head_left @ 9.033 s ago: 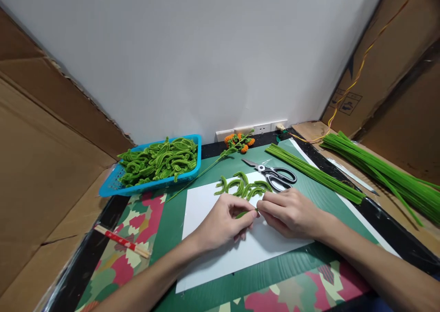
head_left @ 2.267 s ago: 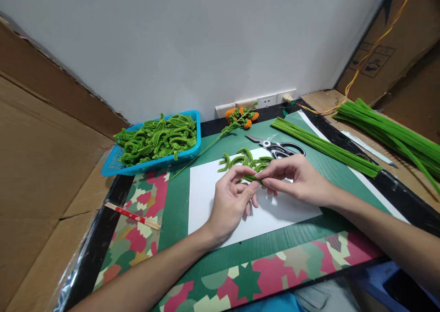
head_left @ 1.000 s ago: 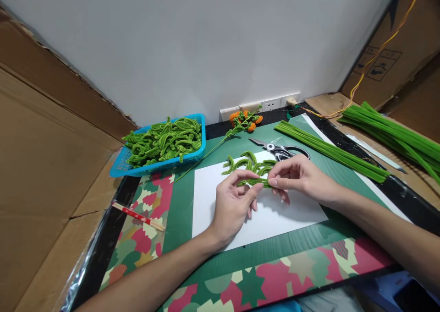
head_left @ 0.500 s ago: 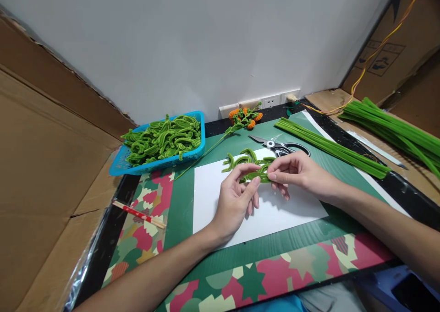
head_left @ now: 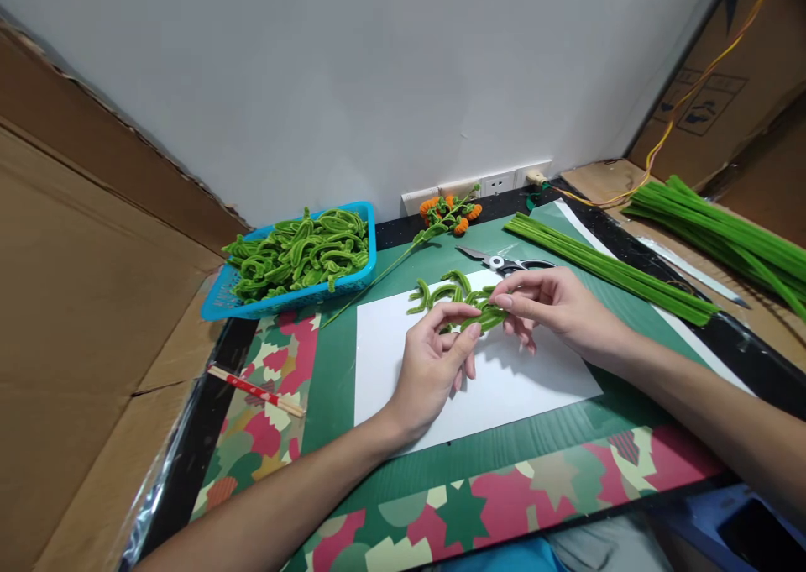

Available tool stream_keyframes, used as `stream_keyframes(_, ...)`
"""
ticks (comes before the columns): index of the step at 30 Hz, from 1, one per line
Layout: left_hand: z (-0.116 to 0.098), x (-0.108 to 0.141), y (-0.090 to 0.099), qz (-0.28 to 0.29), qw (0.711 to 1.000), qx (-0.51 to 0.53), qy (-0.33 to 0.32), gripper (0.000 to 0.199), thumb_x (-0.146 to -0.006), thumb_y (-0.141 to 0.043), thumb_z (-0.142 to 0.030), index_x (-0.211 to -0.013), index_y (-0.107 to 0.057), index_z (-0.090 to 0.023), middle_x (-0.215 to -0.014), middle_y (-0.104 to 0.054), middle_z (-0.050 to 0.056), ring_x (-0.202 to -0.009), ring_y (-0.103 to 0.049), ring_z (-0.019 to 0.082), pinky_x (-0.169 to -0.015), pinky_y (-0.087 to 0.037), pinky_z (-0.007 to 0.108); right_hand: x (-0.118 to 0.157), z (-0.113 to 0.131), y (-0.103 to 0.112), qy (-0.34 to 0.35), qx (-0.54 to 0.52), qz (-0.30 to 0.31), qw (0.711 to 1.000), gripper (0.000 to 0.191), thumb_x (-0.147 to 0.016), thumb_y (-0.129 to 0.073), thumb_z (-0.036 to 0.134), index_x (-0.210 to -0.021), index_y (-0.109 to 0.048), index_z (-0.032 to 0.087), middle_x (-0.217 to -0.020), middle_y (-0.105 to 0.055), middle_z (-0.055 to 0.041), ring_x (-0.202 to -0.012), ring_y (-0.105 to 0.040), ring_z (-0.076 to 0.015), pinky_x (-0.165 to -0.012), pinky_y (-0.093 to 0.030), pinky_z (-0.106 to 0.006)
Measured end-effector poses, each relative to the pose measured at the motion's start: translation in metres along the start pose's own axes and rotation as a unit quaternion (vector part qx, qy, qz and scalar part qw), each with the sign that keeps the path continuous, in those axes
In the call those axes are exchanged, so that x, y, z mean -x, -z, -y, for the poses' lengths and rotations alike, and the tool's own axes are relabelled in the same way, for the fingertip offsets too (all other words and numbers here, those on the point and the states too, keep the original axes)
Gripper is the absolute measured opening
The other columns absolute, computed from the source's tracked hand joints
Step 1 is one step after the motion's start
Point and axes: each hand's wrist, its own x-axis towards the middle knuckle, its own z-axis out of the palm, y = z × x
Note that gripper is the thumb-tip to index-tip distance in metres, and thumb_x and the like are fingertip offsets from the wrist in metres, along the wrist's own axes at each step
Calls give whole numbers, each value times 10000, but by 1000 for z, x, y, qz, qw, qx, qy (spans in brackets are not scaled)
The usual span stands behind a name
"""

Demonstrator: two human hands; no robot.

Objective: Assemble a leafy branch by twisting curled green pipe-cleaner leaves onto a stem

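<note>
A short bent piece of green pipe cleaner is held between my two hands over the sheet of white paper. My left hand pinches its left end between thumb and index finger. With thumb and index finger closed, my right hand grips its other end; the fingertips partly hide the contact. Just behind my hands, several curled green pipe cleaner pieces lie on the paper. Scissors rest beyond my right hand, which covers part of their handles.
At the back left stands a blue basket heaped with curled green pieces. An orange-flowered stem lies near the wall sockets. Bundles of long green pipe cleaners lie to the right. Wrapped chopsticks are at the left.
My right hand has shifted slightly, and its end of the green piece has tilted up. My left hand has stayed nearly still.
</note>
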Motion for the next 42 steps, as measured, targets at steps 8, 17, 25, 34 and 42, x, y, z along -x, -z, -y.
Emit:
stream_keyframes(8,-3,2,-3,15,999,6,35,385,-874,-894,-417,-1115,-714,-176,-816,-756,11,-433,-619,74,-348,-392,147,1,2,-5,46,12,-33,998,415,-742,-978,504,-881,-790,161,-704,-722,-9,-503,-638,-124,-470,-570,-252)
stream_keyframes(17,-2,4,-3,32,998,-33,45,339,-907,-853,-453,-996,-811,-129,-793,-787,71,-451,-613,91,-403,-479,190,5,-6,-8,114,107,-32,987,223,-883,-877,400,-933,-854,184,-948,-827,-81,-618,-702,-152,-565,-591,-280)
stream_keyframes(25,-5,3,-4,47,997,-30,62,315,-857,-898,-412,-933,-805,-121,-694,-718,33,-445,-543,80,-412,-471,193,12,-11,-9,327,340,-62,879,190,-985,-689,196,-1039,-865,241,-874,-829,-62,-730,-767,-181,-642,-599,-283)
stream_keyframes(34,-4,3,-1,52,996,-47,49,290,-849,-894,-404,-936,-843,-132,-721,-730,41,-438,-525,71,-393,-418,179,11,-14,-13,250,286,-44,924,174,-963,-787,260,-1120,-859,237,-1042,-870,-70,-851,-837,-223,-748,-678,-310)
stream_keyframes(42,-8,-4,0,28,996,-11,81,295,-721,-965,-329,-901,-853,-123,-693,-780,74,-395,-505,80,-330,-380,170,15,-19,-14,442,390,-65,806,339,-987,-679,73,-1237,-816,259,-1032,-870,-84,-856,-846,-222,-735,-708,-324)
